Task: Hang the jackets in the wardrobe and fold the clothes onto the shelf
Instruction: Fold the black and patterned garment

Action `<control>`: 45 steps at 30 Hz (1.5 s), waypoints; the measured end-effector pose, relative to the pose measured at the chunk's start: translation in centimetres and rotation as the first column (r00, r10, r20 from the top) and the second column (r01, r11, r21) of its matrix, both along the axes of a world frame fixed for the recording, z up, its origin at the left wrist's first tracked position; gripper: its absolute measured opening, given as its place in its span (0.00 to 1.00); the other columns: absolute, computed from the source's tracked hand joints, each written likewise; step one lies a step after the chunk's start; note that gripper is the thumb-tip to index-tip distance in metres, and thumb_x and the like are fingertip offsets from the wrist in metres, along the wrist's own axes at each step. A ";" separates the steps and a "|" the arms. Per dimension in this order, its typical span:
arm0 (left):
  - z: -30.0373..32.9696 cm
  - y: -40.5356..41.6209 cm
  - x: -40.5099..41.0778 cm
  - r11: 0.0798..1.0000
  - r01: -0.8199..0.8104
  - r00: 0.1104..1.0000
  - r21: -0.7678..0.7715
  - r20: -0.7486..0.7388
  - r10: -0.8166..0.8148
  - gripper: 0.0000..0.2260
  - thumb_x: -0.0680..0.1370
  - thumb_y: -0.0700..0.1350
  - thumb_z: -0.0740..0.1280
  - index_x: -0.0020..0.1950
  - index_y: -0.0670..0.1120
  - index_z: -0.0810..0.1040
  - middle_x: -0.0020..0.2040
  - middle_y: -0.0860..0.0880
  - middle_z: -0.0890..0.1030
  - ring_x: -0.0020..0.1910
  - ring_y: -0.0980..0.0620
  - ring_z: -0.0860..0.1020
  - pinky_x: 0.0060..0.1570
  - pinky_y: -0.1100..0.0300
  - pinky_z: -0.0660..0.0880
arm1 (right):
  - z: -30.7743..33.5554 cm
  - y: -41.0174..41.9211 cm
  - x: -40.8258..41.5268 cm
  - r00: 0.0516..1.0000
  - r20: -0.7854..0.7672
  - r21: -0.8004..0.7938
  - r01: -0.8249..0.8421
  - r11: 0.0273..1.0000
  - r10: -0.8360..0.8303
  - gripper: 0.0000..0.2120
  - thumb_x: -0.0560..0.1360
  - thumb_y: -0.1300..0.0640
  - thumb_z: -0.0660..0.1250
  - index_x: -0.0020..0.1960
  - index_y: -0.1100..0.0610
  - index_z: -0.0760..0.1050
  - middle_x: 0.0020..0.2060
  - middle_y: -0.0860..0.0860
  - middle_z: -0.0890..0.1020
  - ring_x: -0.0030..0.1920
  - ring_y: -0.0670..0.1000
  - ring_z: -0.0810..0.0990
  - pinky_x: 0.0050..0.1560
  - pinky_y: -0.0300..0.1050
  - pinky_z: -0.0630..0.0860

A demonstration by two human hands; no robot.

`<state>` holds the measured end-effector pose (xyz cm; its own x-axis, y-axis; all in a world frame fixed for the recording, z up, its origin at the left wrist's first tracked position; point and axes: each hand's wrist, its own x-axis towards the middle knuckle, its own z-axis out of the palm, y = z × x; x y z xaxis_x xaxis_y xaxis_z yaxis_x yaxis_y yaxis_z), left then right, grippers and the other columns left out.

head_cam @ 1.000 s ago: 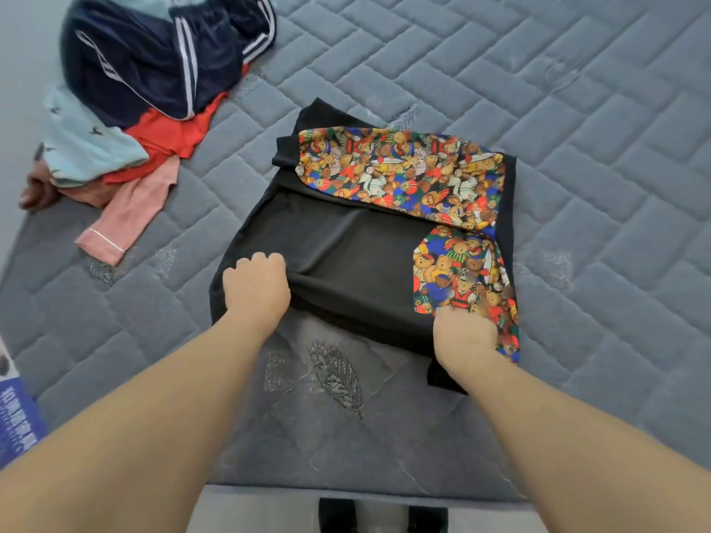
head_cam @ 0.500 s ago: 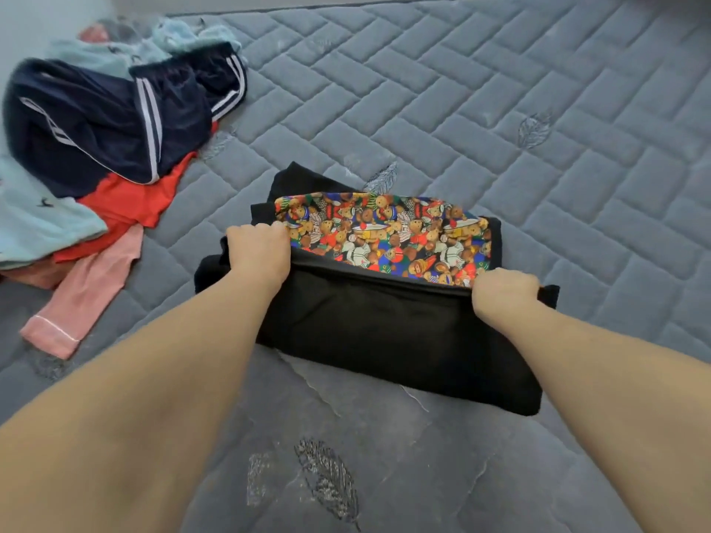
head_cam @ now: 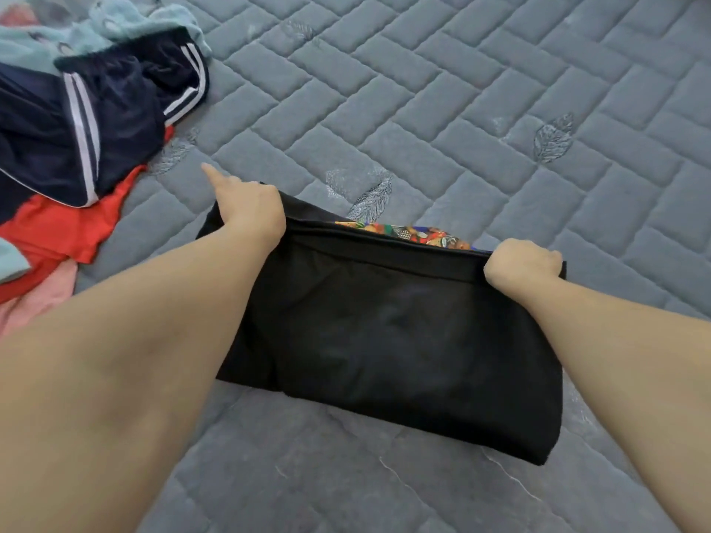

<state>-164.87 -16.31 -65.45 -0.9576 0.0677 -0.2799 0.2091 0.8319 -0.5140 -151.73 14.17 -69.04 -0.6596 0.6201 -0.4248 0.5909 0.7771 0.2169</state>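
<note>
Grey quilted mattress [head_cam: 461, 90] under you. Your left hand [head_cam: 250, 213] grips the far left corner of the folded black garment [head_cam: 384, 332], index finger pointing out free. Your right hand [head_cam: 519, 263] clenches the far right corner. Printed fabric strip [head_cam: 404, 232] peeks past the fold. Clothes pile [head_cam: 84, 121] lies at left, apart.

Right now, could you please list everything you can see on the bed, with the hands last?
Black garment with colourful bear-print panel: one, folded, centre of mattress.
Grey quilted mattress: one, under everything.
Navy white-striped garment: one, top of pile at left.
Red garment: one, beneath the navy one.
Light teal garment: one, far left.
Pink garment: one, left edge.
Left hand: grips garment's far-left edge.
Right hand: grips far-right edge.
</note>
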 end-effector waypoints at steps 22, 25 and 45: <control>-16.8 0.9 2.1 0.810 -0.259 0.952 0.527 -0.004 0.307 0.34 0.76 0.68 0.46 0.80 0.60 0.45 0.81 0.49 0.44 0.79 0.43 0.40 0.61 0.17 0.44 | -14.9 -3.6 -3.3 0.710 -0.643 0.122 -0.277 0.953 0.288 0.12 0.78 0.48 0.57 0.48 0.53 0.76 0.43 0.52 0.78 0.48 0.56 0.72 0.55 0.53 0.63; -16.5 1.0 2.0 0.807 -0.269 0.950 0.526 0.006 0.313 0.35 0.75 0.68 0.46 0.80 0.60 0.45 0.81 0.49 0.45 0.79 0.43 0.40 0.61 0.17 0.43 | -14.9 -3.5 -3.4 0.719 -0.633 0.122 -0.273 0.954 0.287 0.12 0.78 0.48 0.57 0.47 0.53 0.76 0.43 0.52 0.77 0.48 0.56 0.71 0.55 0.53 0.63; -12.3 -10.6 7.2 0.615 -0.450 0.806 0.648 -0.001 0.592 0.31 0.79 0.66 0.54 0.72 0.45 0.66 0.68 0.41 0.71 0.66 0.38 0.69 0.64 0.40 0.64 | -9.0 -17.9 -13.5 0.767 -0.471 -0.219 -0.579 0.785 0.435 0.32 0.76 0.30 0.53 0.57 0.58 0.75 0.53 0.58 0.80 0.55 0.62 0.78 0.55 0.55 0.72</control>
<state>-157.62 -26.94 -77.70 -0.9100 -0.3788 -0.1685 -0.4033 0.9032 0.1472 -165.26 -3.72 -78.04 -0.9820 0.0125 -0.1882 0.0627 0.9627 -0.2632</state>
